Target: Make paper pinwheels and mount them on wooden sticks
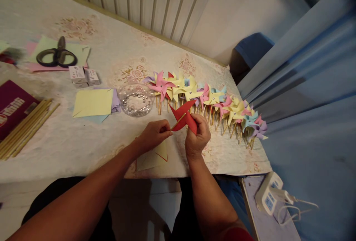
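Observation:
A red paper pinwheel (191,123) is held over the front of the table, its back turned partly toward me. My right hand (198,137) is closed on the right side of its paper blades. A thin wooden stick (178,121) crosses the pinwheel, and its near end is pinched between the thumb and fingers of my left hand (155,134). Whether the stick is fixed to the paper I cannot tell. Under my hands lies a pale yellow paper sheet (151,158) with red edges showing. Just beyond them, a round clear dish (124,110) contains small shiny metal pieces.
Finished-looking pinwheels (213,98) in several colours lie in a long row at right. To the left are yellow paper squares (93,102), small white boxes (77,74), black-handled scissors (57,57), wooden sticks (30,127) and a purple box (16,103). A power strip (268,194) sits lower right.

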Available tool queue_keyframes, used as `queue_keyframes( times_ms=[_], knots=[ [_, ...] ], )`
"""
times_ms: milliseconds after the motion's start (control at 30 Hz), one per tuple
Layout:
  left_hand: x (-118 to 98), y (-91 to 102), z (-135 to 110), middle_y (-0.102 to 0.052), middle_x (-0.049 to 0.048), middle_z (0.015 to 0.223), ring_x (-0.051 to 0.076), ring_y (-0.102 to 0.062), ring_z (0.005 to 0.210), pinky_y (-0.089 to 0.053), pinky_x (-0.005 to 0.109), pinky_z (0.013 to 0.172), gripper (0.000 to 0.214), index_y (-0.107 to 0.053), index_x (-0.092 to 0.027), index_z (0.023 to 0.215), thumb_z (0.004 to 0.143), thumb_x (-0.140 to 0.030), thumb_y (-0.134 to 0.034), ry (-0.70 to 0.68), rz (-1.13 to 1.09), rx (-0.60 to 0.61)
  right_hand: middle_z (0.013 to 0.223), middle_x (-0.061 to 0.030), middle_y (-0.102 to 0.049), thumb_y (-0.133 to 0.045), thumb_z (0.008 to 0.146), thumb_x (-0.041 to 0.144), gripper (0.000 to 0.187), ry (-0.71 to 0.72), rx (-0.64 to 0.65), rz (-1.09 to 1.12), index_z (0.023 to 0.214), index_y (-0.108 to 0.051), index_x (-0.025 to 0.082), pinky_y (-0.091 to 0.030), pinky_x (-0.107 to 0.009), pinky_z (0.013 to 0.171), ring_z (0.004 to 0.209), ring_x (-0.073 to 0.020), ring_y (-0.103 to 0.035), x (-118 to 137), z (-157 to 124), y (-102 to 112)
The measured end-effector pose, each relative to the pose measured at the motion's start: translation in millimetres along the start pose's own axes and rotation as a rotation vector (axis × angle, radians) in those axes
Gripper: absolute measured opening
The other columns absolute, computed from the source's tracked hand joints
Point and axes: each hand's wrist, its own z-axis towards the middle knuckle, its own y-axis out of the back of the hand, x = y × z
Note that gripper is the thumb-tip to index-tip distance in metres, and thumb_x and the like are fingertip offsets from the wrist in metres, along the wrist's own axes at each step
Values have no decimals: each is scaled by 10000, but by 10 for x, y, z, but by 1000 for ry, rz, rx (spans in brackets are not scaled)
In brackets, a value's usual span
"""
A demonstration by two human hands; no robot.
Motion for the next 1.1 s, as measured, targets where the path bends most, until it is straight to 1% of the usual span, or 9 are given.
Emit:
queue_keyframes(
  times_ms=[167, 233, 333, 433, 500, 633, 767, 900, 1100],
  knots=[
    [29, 0, 16, -473, -49, 571, 108, -402, 569, -293, 244, 560, 223, -553, -175, 673, 759, -364, -633, 10, -9, -20, 1054, -63, -722, -578, 854, 163, 312, -19, 1, 42, 1142, -681, 226, -577, -403, 898, 1004, -202, -690, -66, -52, -16],
    [36, 4, 16, -477, -49, 572, 107, -408, 565, -302, 245, 558, 229, -556, -174, 679, 759, -373, -636, 17, -28, -19, 1056, -75, -722, -569, 879, 192, 320, -70, -11, 39, 1186, -658, 215, -590, -391, 872, 972, -193, -701, -81, -73, -31],
    [38, 15, 11, -481, -50, 564, 107, -417, 551, -306, 244, 548, 234, -564, -175, 703, 771, -390, -626, 39, -82, -9, 1056, -81, -717, -544, 926, 241, 306, -164, -56, 69, 1219, -626, 206, -605, -355, 795, 867, -162, -709, -93, -93, -58],
    [26, 30, 10, -478, -53, 565, 104, -417, 539, -306, 242, 536, 244, -565, -175, 717, 770, -405, -624, 69, -156, 8, 1038, -72, -711, -539, 944, 259, 275, -233, -102, 139, 1201, -619, 201, -602, -326, 748, 791, -134, -695, -104, -96, -81],
    [13, 42, 12, -486, -52, 585, 103, -423, 548, -321, 243, 541, 253, -563, -174, 717, 752, -412, -641, 86, -213, 16, 1017, -69, -711, -544, 944, 273, 258, -263, -109, 151, 1177, -624, 194, -597, -318, 738, 767, -128, -689, -115, -91, -91],
    [1, 66, 11, -518, -44, 620, 107, -458, 574, -351, 244, 560, 256, -564, -170, 728, 739, -407, -661, 122, -303, 36, 998, -67, -712, -552, 936, 304, 250, -327, -95, 148, 1140, -637, 186, -591, -315, 721, 739, -126, -685, -133, -85, -102],
    [14, 82, 9, -527, -41, 616, 101, -450, 554, -347, 241, 549, 259, -568, -166, 733, 746, -408, -659, 149, -354, 53, 989, -63, -715, -565, 921, 304, 243, -378, -82, 175, 1113, -648, 180, -578, -304, 710, 723, -120, -674, -130, -82, -105],
    [15, 92, 10, -536, -35, 601, 104, -463, 552, -356, 244, 558, 246, -582, -162, 728, 748, -395, -659, 154, -380, 54, 984, -63, -714, -568, 907, 305, 229, -420, -48, 165, 1072, -655, 173, -564, -285, 685, 708, -117, -660, -107, -75, -112],
    [52, 100, 15, -543, -35, 580, 100, -458, 540, -348, 244, 567, 242, -600, -158, 743, 785, -391, -649, 160, -428, 73, 924, -46, -711, -591, 889, 313, 228, -460, -35, 186, 1050, -664, 169, -554, -289, 679, 690, -122, -652, -120, -87, -129]
  ],
)
